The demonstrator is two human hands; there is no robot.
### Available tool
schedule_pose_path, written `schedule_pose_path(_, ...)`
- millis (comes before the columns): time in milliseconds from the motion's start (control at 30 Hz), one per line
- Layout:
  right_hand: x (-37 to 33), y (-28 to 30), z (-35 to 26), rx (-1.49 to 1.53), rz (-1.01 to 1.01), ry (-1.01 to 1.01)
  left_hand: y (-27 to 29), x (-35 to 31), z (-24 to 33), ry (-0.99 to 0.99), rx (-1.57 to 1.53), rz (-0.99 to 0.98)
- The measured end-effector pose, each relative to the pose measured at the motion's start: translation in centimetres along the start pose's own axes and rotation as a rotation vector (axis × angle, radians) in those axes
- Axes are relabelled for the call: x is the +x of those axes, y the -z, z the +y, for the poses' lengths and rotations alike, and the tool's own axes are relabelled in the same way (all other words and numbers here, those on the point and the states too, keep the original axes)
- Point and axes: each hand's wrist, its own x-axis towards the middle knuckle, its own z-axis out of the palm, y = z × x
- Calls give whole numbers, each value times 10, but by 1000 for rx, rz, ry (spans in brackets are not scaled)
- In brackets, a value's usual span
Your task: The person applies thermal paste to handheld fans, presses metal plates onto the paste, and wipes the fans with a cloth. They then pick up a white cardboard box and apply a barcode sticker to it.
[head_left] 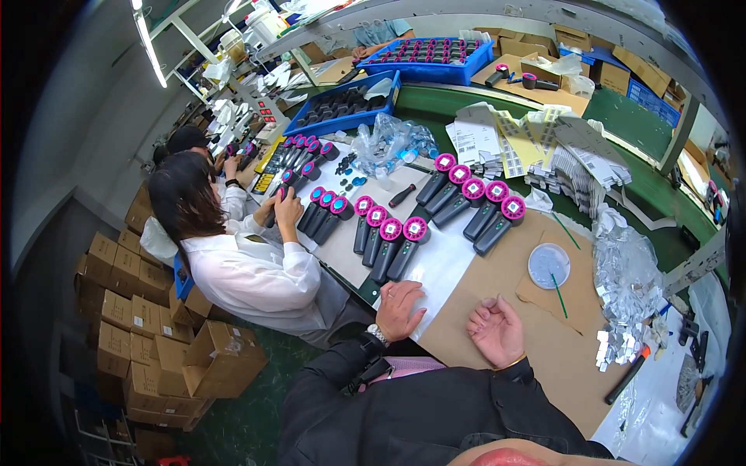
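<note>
My left hand [399, 310] rests at the table's near edge, fingers stretched out and nothing in it. Just beyond it lies a row of dark grey handheld devices [382, 253] with pink ring heads. My right hand [496, 332] is palm up over the brown cardboard sheet [474, 299], fingers loosely bent, holding nothing. A second row of the same devices [491, 231] lies farther off to the right, white pieces in their heads. Right of that sits a shallow round white dish [549, 260] with a green stick [559, 297] leaning in it.
At my left a co-worker in a white shirt [249, 260] handles a similar device. Blue crates [353, 126] stand behind. Stacked folded cartons [571, 159], crumpled clear plastic bags [625, 272] and an orange-tipped black tool [626, 377] lie at the right. Cardboard boxes [144, 353] fill the left floor.
</note>
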Motion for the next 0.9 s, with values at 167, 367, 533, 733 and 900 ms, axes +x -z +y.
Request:
schedule_pose_path(167,-4,0,2,1,12,-9,2,-5,3,10,1,4)
schedule_pose_path(367,-1,3,0,31,7,-4,-3,0,0,-1,-6,-1)
schedule_pose_path(533,2,7,1,54,19,-46,1,2,3,-19,-25,-51)
schedule_pose_path(733,7,5,-6,-95,-5,53,16,47,19,-164,-38,-10)
schedule_pose_path(900,-1,15,-5,-88,-42,45,11,139,43,-325,-38,139)
